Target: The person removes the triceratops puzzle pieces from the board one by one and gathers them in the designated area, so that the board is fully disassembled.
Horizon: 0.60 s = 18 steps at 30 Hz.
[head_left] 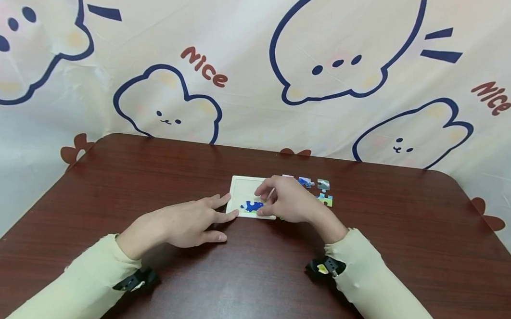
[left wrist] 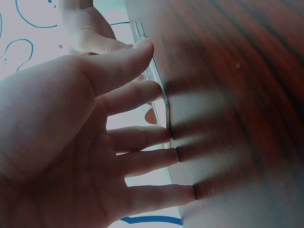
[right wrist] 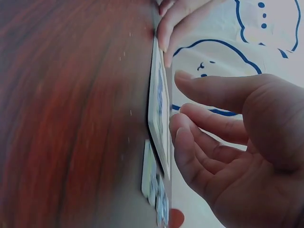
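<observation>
A pale, shallow jigsaw tray (head_left: 238,186) lies flat on the table. Blue and green puzzle pieces (head_left: 252,206) sit joined along its near side. My left hand (head_left: 187,222) has its fingers spread, and fingertips touch the tray's left side and near corner. Over the right part of the tray hovers my right hand (head_left: 289,199); its fingers are bent loosely. In the right wrist view a gap shows between the thumb (right wrist: 209,90) and the fingers, with nothing seen between them. The right hand hides part of the tray in the head view.
Several loose jigsaw pieces (head_left: 323,184) lie right of the tray, some partly behind the right hand. Brown wood tabletop (head_left: 172,169) surrounds everything. A white curtain (head_left: 245,115) with cartoon outlines hangs behind the table's far edge.
</observation>
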Each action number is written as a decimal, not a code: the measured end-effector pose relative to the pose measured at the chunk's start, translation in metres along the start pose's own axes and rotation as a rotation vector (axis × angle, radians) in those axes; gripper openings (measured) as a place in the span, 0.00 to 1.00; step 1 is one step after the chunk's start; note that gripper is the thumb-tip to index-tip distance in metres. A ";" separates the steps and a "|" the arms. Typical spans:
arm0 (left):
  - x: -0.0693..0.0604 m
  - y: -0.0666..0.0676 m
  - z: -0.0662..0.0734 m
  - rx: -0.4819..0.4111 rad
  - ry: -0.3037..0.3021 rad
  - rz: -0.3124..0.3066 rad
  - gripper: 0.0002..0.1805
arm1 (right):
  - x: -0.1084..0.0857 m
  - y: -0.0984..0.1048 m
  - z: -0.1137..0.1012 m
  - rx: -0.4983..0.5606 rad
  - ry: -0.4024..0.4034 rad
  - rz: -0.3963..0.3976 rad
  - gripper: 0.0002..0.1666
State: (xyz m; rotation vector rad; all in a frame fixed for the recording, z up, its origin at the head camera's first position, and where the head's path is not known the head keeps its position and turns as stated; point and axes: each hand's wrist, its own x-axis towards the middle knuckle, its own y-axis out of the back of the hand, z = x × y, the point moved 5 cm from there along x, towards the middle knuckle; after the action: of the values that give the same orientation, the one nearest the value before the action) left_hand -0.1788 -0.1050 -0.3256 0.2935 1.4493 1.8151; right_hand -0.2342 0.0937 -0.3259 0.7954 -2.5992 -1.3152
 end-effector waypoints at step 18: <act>0.000 0.000 0.000 -0.002 0.002 -0.004 0.32 | 0.016 -0.018 -0.013 -0.118 -0.040 -0.067 0.16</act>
State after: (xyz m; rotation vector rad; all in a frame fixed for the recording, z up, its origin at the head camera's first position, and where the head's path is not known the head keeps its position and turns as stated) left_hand -0.1790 -0.1049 -0.3251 0.2882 1.4488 1.8141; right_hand -0.2366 0.0672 -0.3339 0.8521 -2.5177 -1.5019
